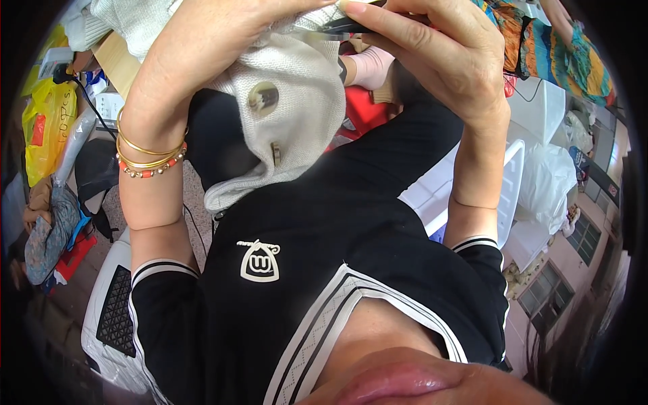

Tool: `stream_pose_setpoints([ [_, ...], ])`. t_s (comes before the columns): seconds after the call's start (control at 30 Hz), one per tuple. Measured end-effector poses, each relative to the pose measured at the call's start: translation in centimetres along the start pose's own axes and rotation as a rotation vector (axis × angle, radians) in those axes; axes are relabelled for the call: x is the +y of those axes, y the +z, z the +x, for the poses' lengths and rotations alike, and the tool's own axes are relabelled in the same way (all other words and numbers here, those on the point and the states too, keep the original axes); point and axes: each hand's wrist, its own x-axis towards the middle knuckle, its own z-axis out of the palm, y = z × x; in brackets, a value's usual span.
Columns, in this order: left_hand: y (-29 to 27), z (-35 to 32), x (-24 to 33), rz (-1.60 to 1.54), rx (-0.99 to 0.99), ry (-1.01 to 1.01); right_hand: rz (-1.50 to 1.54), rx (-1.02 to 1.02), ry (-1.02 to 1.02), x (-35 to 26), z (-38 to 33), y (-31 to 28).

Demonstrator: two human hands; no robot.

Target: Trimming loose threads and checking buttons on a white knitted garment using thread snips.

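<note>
While both hands work at 12 o'clock, the left hand [223,40] bunches a cream knit garment [297,94] in a closed grasp, and the right hand [439,47] pinches shut on a dark tool [344,27], mostly hidden, kind unclear. Fingertips are cut off by the top edge. A large button [263,98] faces the camera. White boxes [526,155] crowd 3 o'clock, a yellow bag [50,128] sits at 9.

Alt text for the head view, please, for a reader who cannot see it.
Two bare hands hold a cream knitted garment with a large round button close to the camera: the left hand grips the fabric, and the right hand pinches a dark slim tool at its top edge. Below is a black top.
</note>
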Motion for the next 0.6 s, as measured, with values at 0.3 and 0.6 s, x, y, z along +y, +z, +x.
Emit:
stream_pose_setpoints([
  [0.3,0.0,0.2,0.0,-0.005,0.001,-0.014,-0.197,-0.113,-0.085,0.1,0.1,-0.7],
  [0.6,-0.6,4.7,-4.6,-0.491,-0.578,0.814,-0.06,-0.024,-0.041,0.1,-0.3,-0.6],
])
